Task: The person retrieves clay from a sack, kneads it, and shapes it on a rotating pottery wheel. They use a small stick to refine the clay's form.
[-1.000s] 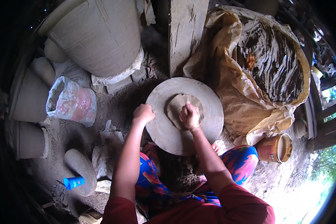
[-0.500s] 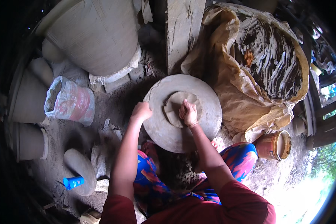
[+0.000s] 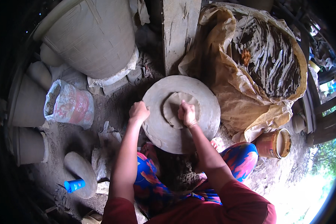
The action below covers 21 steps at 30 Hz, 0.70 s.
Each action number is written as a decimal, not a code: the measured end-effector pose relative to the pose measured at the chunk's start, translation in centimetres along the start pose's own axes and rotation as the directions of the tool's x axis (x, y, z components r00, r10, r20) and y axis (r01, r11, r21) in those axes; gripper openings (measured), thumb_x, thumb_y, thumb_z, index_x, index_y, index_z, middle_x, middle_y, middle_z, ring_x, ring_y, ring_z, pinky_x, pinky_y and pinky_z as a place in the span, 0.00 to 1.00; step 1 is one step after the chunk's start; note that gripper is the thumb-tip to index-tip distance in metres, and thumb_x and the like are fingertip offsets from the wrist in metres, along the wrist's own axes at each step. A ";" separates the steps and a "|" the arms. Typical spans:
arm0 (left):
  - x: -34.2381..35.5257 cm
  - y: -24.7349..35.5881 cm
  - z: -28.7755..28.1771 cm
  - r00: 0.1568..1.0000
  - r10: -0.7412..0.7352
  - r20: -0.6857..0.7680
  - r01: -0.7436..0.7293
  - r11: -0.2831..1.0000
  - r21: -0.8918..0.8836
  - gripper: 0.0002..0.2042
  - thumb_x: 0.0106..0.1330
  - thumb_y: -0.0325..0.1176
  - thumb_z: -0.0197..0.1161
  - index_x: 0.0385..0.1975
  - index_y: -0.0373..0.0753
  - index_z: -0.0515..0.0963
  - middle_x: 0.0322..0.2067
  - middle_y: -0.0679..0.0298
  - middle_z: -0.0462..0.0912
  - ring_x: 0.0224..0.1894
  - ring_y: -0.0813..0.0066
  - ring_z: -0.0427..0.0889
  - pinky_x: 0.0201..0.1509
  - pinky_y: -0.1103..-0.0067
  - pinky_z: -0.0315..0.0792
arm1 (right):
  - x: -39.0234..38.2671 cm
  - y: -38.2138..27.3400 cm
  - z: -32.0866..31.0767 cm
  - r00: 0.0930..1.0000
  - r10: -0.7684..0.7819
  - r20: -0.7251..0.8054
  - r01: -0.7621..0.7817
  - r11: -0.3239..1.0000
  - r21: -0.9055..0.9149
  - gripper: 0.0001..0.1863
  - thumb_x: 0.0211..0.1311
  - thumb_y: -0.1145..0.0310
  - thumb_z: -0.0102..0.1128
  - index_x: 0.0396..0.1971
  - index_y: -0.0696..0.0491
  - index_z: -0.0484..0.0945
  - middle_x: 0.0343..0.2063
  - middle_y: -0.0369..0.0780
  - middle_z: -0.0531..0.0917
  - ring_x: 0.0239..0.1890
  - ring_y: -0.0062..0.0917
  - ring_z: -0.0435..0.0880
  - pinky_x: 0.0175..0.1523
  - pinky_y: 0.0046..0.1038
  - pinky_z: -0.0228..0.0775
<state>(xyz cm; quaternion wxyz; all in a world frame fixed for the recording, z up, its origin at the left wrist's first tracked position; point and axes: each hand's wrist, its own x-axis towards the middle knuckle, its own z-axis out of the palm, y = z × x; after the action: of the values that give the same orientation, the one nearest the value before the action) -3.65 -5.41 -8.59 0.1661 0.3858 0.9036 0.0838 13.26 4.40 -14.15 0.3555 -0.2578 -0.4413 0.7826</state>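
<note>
A round grey potter's wheel (image 3: 156, 130) is in front of me, between my knees. On its middle lies a flattened disc of wet clay (image 3: 171, 106) with an uneven edge. My left hand (image 3: 139, 111) is closed on the wheel's left rim. The right hand (image 3: 187, 113) makes a fist, thumb uppermost, and presses onto the right part of the clay disc. Its underside, where it meets the clay, is hidden.
Right of the wheel stands a big brown sack (image 3: 227, 97) of ridged clay (image 3: 268, 63), with a bucket (image 3: 265, 145) below it. Large clay pots (image 3: 93, 41), a white-and-red sack (image 3: 78, 106), a round slab (image 3: 78, 168) and a blue cup (image 3: 75, 185) are at left. A wooden plank (image 3: 180, 33) rises behind.
The wheel and clay disc have turned somewhat, the left hand staying at the rim. My right fist has shifted slightly on the clay. The whole view has moved a little.
</note>
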 end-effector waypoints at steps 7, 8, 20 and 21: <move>0.2 -0.6 0.3 0.999 0.047 -0.021 -0.048 0.998 -0.035 0.13 0.52 0.37 0.56 0.34 0.35 0.73 0.34 0.48 0.75 0.38 0.53 0.75 0.42 0.67 0.70 | 2.9 -6.2 3.2 0.788 -0.412 0.458 0.593 0.302 -0.747 0.28 0.56 0.48 0.39 0.53 0.48 0.58 0.56 0.42 0.58 0.61 0.36 0.47 0.62 0.42 0.32; 0.3 -0.6 0.5 0.998 0.054 -0.026 -0.054 0.998 -0.014 0.13 0.52 0.37 0.56 0.33 0.35 0.73 0.35 0.49 0.75 0.38 0.53 0.75 0.42 0.68 0.70 | 3.1 -5.9 3.8 0.838 -0.387 0.384 0.489 0.223 -0.843 0.30 0.56 0.46 0.37 0.55 0.47 0.55 0.57 0.41 0.56 0.62 0.35 0.44 0.61 0.47 0.28; 0.1 -0.5 0.9 0.971 0.200 0.132 -0.209 0.976 0.058 0.19 0.52 0.40 0.56 0.42 0.36 0.69 0.49 0.50 0.65 0.50 0.57 0.66 0.49 0.65 0.63 | 4.9 -3.4 2.6 0.902 -0.360 0.240 0.290 0.090 -0.953 0.35 0.57 0.43 0.27 0.60 0.47 0.39 0.61 0.39 0.42 0.63 0.37 0.31 0.59 0.51 0.16; 0.2 -0.4 0.5 0.968 0.167 0.185 -0.178 0.983 0.040 0.19 0.52 0.39 0.56 0.42 0.36 0.69 0.48 0.50 0.66 0.49 0.57 0.67 0.49 0.66 0.64 | 4.7 -3.4 2.9 0.877 -0.416 0.240 0.287 0.052 -0.957 0.34 0.57 0.44 0.28 0.60 0.47 0.41 0.61 0.39 0.43 0.63 0.37 0.32 0.59 0.51 0.17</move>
<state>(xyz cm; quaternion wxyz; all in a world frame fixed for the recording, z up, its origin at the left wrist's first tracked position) -3.85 -5.49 -9.24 0.2287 0.4736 0.8497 0.0368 9.44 7.81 -10.19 0.3035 -0.3477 -0.8681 0.1826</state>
